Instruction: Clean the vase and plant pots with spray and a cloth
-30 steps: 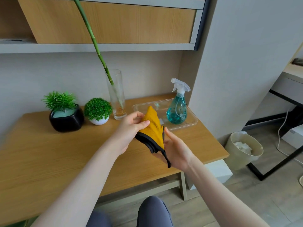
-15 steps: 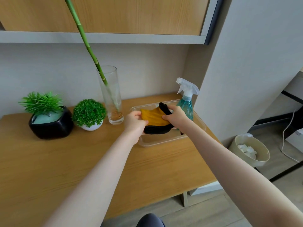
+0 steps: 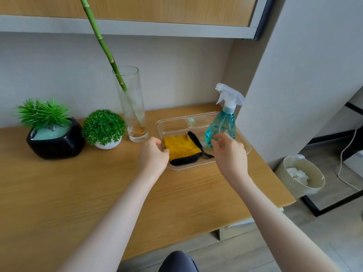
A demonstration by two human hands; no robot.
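Note:
A yellow cloth with black trim lies folded in the left half of a clear plastic tray. A teal spray bottle stands in the tray's right half. My left hand is at the tray's left rim, fingers loosely curled against the cloth's edge. My right hand hovers over the tray in front of the bottle, fingers relaxed and holding nothing. To the left stand a tall glass vase with a bamboo stem, a small white pot with a round plant, and a black pot with a spiky plant.
Everything stands on a wooden desk against the wall, under a shelf. A wall panel closes the desk's right side. A beige waste bin and a cable lie on the floor to the right.
The cloth, held up in both hands a second ago, went forward into the tray and now lies there. My right hand has let go and drawn back toward the bottle.

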